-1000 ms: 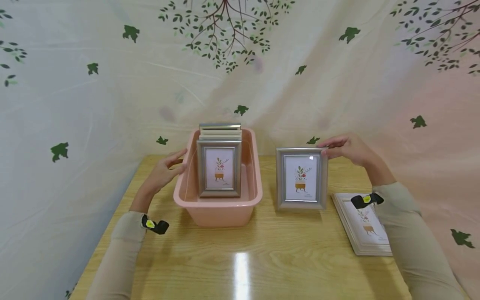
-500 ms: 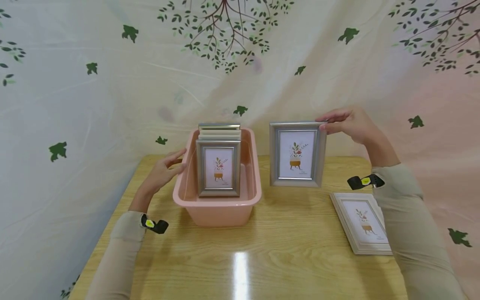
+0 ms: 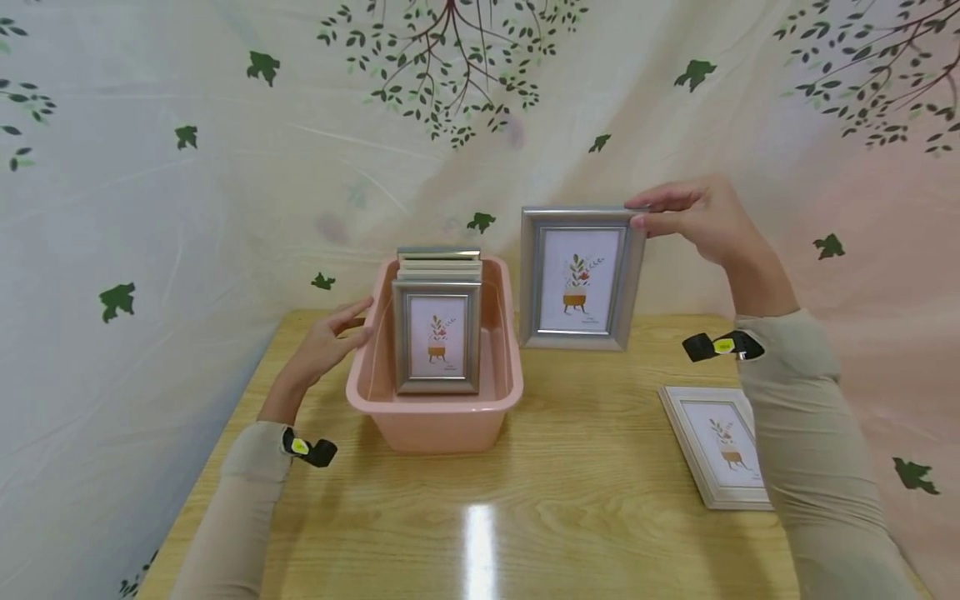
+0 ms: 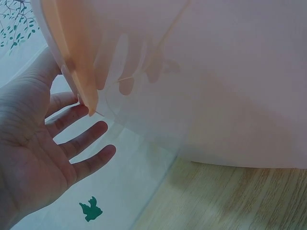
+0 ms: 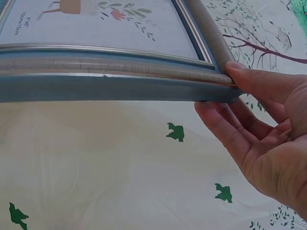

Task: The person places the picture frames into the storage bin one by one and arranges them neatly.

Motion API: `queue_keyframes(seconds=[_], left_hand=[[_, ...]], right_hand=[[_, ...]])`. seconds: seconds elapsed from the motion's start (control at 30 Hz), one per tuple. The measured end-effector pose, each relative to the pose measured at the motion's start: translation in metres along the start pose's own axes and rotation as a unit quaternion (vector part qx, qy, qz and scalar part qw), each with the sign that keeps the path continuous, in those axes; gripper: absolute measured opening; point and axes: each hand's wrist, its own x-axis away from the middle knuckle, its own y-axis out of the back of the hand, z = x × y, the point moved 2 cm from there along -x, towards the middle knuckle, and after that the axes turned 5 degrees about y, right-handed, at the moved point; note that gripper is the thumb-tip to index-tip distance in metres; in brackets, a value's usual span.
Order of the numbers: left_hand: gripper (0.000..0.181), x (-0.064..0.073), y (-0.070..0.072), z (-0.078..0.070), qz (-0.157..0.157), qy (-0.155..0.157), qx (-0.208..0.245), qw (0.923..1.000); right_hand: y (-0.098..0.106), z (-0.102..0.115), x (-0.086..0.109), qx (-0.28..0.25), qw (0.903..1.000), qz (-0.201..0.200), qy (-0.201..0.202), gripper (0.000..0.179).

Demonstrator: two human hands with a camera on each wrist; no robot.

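My right hand [image 3: 712,218] pinches the upper right corner of a silver picture frame [image 3: 532,279], which hangs upright above the table to the right of a pink basin. In the right wrist view, the thumb lies on the front of that frame [image 5: 105,88] and the fingertips are at its outer edge. At the left side of the pink basin [image 3: 438,429], my left hand [image 3: 324,350] touches the rim, its fingers spread in the left wrist view. Inside the basin stand several picture frames, a silver one [image 3: 437,386] at the front and white ones [image 3: 439,271] behind it.
White picture frames [image 3: 693,454] lie stacked flat on the right of the wooden table [image 3: 585,500], partly hidden by my right sleeve. Behind the table hangs a pale cloth [image 3: 247,200] with printed leaves and birds.
My right hand has lifted the silver picture frame up from the table and moved it left, close to the basin. My left hand has stayed at the rim.
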Motion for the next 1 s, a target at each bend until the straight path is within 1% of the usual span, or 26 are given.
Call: queue_keyframes(seconds=[0.13,0.2,0.23,0.37,0.47,0.6,0.73,0.87,0.9,1.0], left_hand=[[0.061,0.002,0.0,-0.002,-0.002,0.007,-0.002,1.0],[0.061,0.003,-0.001,-0.005,-0.002,0.014,-0.001,0.9999],[0.06,0.004,-0.002,-0.007,-0.003,0.018,-0.001,0.9998],[0.06,0.013,-0.004,-0.027,0.001,0.021,-0.004,0.9998],[0.059,0.019,-0.005,-0.04,0.003,0.021,-0.009,0.9997],[0.059,0.021,-0.005,-0.045,0.004,0.022,-0.007,0.9997],[0.06,0.021,-0.005,-0.044,0.006,0.021,-0.007,0.9997],[0.059,0.019,-0.004,-0.039,0.004,0.02,-0.005,0.9998],[0.059,0.018,-0.004,-0.037,0.004,0.02,-0.004,0.9998],[0.06,0.012,-0.003,-0.022,0.001,0.014,0.0,0.9999]], right_hand=[[-0.003,0.01,-0.005,-0.017,0.9995,-0.018,0.017,0.022],[-0.004,0.015,-0.007,-0.023,0.9991,-0.024,0.026,0.021],[-0.004,0.018,-0.008,-0.027,0.9988,-0.027,0.029,0.02],[-0.008,0.028,-0.013,-0.043,0.9976,-0.037,0.04,0.02],[-0.012,0.033,-0.017,-0.071,0.9952,-0.045,0.05,0.019],[-0.022,0.037,-0.022,-0.102,0.9918,-0.054,0.055,0.019],[-0.034,0.039,-0.026,-0.131,0.9876,-0.056,0.067,0.019],[-0.049,0.041,-0.028,-0.17,0.9808,-0.054,0.079,0.018],[-0.052,0.042,-0.029,-0.177,0.9794,-0.054,0.081,0.017],[-0.063,0.045,-0.032,-0.197,0.9757,-0.052,0.081,0.017]])
